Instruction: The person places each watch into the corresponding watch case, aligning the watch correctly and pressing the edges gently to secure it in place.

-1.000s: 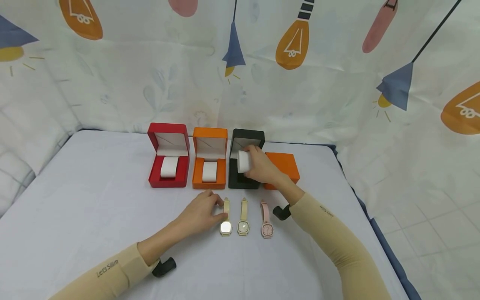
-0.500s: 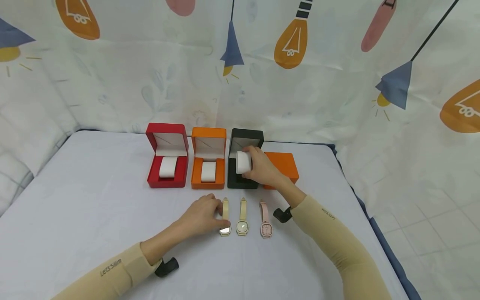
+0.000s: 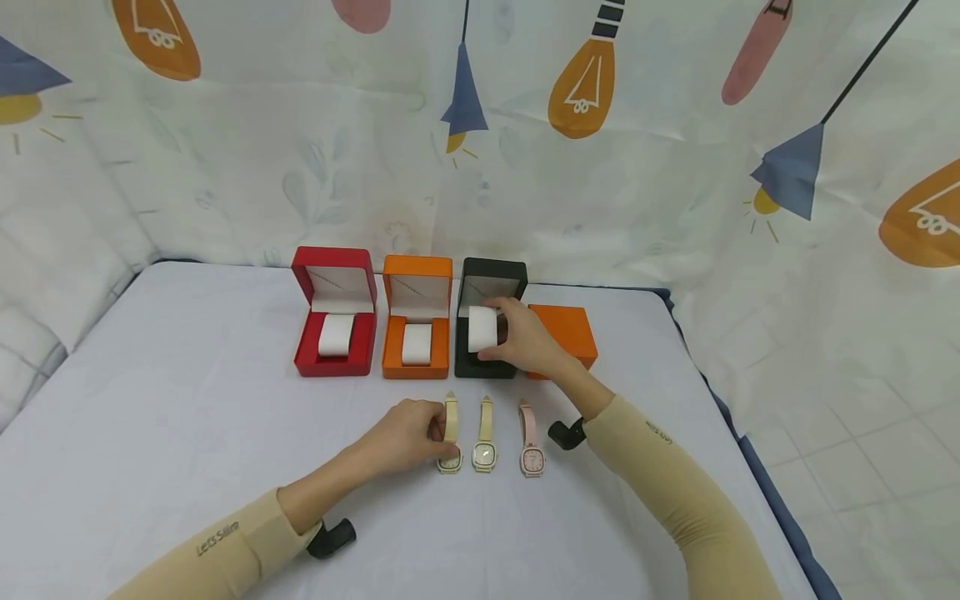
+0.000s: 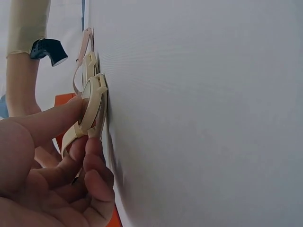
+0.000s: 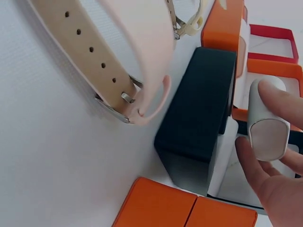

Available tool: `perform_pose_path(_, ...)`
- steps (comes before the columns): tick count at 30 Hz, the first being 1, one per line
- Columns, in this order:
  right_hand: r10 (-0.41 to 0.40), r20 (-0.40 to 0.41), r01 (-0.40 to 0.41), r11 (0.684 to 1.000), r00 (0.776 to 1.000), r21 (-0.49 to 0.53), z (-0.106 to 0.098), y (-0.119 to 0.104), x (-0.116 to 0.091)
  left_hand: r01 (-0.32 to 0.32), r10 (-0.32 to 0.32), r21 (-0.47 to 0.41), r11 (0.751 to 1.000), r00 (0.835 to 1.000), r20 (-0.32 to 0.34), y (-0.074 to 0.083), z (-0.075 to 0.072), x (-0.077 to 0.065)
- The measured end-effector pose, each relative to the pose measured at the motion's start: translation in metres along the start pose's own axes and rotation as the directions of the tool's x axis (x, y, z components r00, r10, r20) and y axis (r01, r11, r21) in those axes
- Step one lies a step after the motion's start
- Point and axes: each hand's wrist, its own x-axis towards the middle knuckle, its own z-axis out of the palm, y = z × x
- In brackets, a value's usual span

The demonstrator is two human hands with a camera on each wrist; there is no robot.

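My left hand (image 3: 405, 437) pinches the leftmost cream wristwatch (image 3: 451, 419); in the left wrist view the thumb lies on the dial of this wristwatch (image 4: 92, 104) and curled fingers are at its strap. A second cream wristwatch (image 3: 485, 433) and a pink wristwatch (image 3: 532, 442) lie to its right on the white cloth. My right hand (image 3: 527, 337) holds a white watch cushion (image 3: 482, 329) over the open dark green watch box (image 3: 495, 271). The right wrist view shows the thumb on top of the cushion (image 5: 267, 118).
An open red box (image 3: 360, 350) and an open orange box (image 3: 393, 358), each with a white cushion inside, stand left of the green one. A closed orange box (image 3: 566, 327) sits partly behind my right wrist. Behind the table hangs a printed curtain (image 3: 337, 167).
My left hand has drawn slightly nearer, its thumb shifting from the strap down onto the watch dial. My right hand has turned the cushion a little and moved it slightly left and down.
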Motion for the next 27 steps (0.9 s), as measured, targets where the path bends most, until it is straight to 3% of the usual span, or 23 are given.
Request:
perform_pose_path(9,0.012,0.001,-0.012,1.0,1.0,0.026,0.0021,0.0027,-0.0011,-0.016,0.017,-0.047,0.999,1.0,0.011,0.0004,-0.0003,-0.0024)
perform_pose_path(17,0.043,0.001,-0.043,0.991,0.999,0.13,0.0015,0.0011,-0.0025,-0.021,0.025,-0.108,0.994,0.999,0.037,0.0003,-0.0004,-0.004)
perform_pose_path(27,0.065,-0.022,-0.061,0.99,0.998,0.127,0.0042,0.0061,-0.0037,-0.026,0.038,-0.151,0.988,0.996,0.079,0.0015,-0.0024,-0.0066)
